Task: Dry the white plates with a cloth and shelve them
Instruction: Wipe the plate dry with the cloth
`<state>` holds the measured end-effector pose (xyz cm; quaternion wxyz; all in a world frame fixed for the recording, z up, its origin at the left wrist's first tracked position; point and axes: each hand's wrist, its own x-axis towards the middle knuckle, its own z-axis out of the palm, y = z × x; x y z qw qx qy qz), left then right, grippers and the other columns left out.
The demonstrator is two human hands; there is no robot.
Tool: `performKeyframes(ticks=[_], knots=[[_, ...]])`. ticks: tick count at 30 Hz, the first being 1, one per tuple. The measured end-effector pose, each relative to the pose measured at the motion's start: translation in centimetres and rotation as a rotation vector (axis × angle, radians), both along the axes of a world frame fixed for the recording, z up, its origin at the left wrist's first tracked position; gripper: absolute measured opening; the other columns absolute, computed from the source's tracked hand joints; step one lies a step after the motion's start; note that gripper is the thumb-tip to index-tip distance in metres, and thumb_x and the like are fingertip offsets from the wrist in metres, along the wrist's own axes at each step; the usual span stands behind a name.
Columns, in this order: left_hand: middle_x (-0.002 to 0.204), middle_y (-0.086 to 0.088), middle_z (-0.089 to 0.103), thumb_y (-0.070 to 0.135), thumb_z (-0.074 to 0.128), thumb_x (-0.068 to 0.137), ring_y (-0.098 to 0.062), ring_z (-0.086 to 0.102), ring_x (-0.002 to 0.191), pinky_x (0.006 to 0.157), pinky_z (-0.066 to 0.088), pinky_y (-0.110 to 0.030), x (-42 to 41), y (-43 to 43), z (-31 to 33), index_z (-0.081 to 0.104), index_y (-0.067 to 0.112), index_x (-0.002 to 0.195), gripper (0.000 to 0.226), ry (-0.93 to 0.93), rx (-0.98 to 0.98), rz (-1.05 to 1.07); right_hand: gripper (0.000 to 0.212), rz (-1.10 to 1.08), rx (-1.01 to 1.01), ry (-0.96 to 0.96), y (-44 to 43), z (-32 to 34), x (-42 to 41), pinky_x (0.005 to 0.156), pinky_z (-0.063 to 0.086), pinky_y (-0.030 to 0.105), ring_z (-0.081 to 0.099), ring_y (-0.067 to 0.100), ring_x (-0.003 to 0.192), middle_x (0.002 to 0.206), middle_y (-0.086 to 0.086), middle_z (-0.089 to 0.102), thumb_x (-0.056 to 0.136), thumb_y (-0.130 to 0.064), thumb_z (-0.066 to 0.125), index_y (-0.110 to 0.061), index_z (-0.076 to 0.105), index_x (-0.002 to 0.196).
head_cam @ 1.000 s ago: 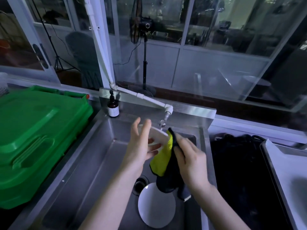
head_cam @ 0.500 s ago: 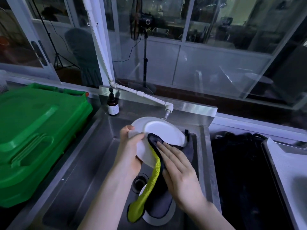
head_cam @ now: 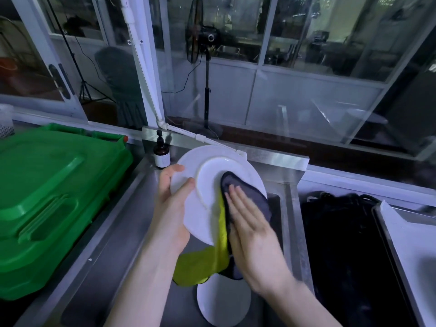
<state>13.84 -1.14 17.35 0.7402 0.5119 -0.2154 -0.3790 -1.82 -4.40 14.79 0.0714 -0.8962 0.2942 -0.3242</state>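
With our left hand (head_cam: 173, 204) gripping the plate (head_cam: 207, 175) rim and our right hand (head_cam: 250, 230) flat on the cloth (head_cam: 245, 194), a hard wipe could slip it into the sink (head_cam: 113, 251).

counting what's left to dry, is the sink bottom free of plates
No, a second white plate lies in the sink under the hanging cloth.

This is a dishwashing station in what looks like a commercial kitchen. It has a deep stainless-steel sink (head_cam: 113, 232) with 1 white plate (head_cam: 224, 300) in its basin and a white pipe tap (head_cam: 203, 139). A brown pump bottle (head_cam: 161, 155) stands at the back corner, a large green lidded bin (head_cam: 47, 185) sits alongside, and glazed partitions (head_cam: 306, 67) run behind.
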Motion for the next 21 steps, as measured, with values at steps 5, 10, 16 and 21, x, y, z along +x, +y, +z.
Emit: performKeyframes(ticks=[5,10,16,21], knots=[[0.118,0.000,0.075,0.000,0.047,0.102,-0.011,0.070,0.110,0.079,0.056,-0.019,-1.2,0.1,-0.9,0.060,0.030,0.129,0.042,0.048,-0.092,-0.160,0.050,0.024,0.155,-0.004,-0.7,1.6,2.9,0.122,0.016,0.029,0.013,0.013,0.150,0.160,0.005,0.023,0.106,-0.030,0.033,-0.005,0.032,0.150],[0.122,0.022,0.070,0.013,0.063,0.089,0.001,0.062,0.119,0.093,0.051,-0.021,-0.6,0.1,-0.4,0.059,0.036,0.132,0.049,-0.021,-0.120,-0.089,0.065,-0.134,0.162,0.104,-3.2,2.8,2.6,0.121,-0.001,0.022,0.000,0.010,0.150,0.161,0.000,0.006,0.101,-0.047,0.021,-0.008,0.020,0.154],[0.123,0.022,0.069,0.019,0.064,0.087,-0.003,0.063,0.117,0.099,0.049,-0.032,-0.4,0.6,-0.8,0.062,0.043,0.130,0.049,-0.012,-0.091,-0.077,0.064,-0.132,0.149,0.179,-0.6,1.0,-0.2,0.123,0.005,0.034,-0.006,0.007,0.150,0.163,-0.006,0.001,0.103,-0.052,0.016,-0.016,0.012,0.156],[0.126,0.028,0.066,0.018,0.045,0.107,0.007,0.057,0.123,0.101,0.048,-0.022,-1.2,-0.1,0.0,0.060,0.050,0.129,0.042,-0.096,-0.073,-0.121,0.059,0.064,0.133,0.161,1.1,0.5,0.6,0.122,0.007,0.036,-0.001,0.010,0.151,0.164,-0.006,0.004,0.103,-0.047,0.017,-0.021,0.011,0.156]])
